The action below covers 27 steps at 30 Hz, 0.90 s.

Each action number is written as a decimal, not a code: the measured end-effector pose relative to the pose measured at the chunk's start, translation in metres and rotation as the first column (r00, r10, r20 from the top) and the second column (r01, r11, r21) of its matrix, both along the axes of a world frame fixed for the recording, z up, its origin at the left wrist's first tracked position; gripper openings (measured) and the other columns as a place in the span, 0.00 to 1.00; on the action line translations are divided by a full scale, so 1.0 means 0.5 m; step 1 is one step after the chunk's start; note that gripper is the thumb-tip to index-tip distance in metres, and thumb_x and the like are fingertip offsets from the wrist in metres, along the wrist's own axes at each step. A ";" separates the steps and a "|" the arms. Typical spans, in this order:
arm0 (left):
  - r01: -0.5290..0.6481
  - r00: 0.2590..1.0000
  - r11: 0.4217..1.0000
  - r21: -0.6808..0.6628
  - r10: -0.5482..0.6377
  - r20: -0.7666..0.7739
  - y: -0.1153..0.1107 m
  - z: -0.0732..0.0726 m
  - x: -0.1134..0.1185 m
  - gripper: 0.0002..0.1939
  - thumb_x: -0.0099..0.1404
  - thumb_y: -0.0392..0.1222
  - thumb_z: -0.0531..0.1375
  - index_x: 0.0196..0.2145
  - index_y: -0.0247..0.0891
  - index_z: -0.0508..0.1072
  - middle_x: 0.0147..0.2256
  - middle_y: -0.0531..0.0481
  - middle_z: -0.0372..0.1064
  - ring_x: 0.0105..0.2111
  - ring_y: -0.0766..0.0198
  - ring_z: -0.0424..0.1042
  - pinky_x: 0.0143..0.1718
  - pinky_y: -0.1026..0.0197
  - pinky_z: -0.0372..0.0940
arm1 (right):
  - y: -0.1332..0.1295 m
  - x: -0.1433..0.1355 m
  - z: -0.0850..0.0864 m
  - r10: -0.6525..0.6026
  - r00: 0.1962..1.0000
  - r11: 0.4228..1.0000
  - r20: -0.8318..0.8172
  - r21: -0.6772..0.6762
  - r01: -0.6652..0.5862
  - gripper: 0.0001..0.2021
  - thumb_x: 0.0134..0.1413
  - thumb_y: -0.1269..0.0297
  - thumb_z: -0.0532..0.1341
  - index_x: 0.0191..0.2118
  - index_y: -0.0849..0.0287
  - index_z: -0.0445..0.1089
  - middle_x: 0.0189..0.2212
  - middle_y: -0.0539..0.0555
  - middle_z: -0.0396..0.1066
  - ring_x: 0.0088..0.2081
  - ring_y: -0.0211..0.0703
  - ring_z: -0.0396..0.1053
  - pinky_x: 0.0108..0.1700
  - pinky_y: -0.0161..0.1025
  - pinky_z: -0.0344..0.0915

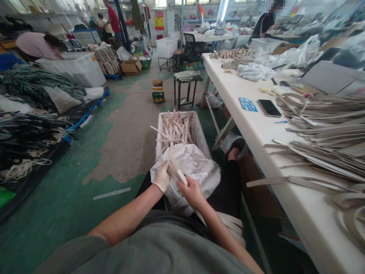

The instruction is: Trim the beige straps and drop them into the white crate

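Observation:
My left hand [162, 177], in a pale glove, is closed around a small bunch of beige strips [176, 167] above my lap. Bare, my right hand [191, 190] grips the same bunch near its lower end. Beneath both hands a white cloth sack [205, 171] is spread over my lap and the near end of a white plastic crate [203, 139]. Many short beige strips [178, 127] lie loose inside that crate. Longer pale straps [230, 224] rest across my right thigh, partly hidden by my forearm.
A white table [242, 125] runs along my right, with piles of long straps [327, 152], a phone [269, 108] and a blue packet [248, 104] on it. Ahead stands a stool [187, 78]. On the left, dark cords [31, 129] lie on a pallet. Other people work farther back.

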State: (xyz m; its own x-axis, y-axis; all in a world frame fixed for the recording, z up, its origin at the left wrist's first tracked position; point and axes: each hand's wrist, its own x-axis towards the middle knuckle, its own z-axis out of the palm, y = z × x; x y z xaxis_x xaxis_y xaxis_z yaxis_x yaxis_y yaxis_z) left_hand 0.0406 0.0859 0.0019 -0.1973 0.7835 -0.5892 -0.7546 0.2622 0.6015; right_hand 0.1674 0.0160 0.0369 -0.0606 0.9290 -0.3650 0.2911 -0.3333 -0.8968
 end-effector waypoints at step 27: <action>0.167 0.982 0.983 -0.081 -0.158 0.106 0.029 -0.006 -0.058 0.10 0.69 0.43 0.58 0.37 0.33 0.74 0.28 0.49 0.75 0.29 0.64 0.76 0.37 0.63 0.71 | -0.052 0.003 -0.100 -0.007 0.988 1.000 -0.156 -0.010 0.006 0.10 0.49 0.58 0.62 0.28 0.61 0.73 0.19 0.50 0.72 0.21 0.39 0.66 0.25 0.34 0.61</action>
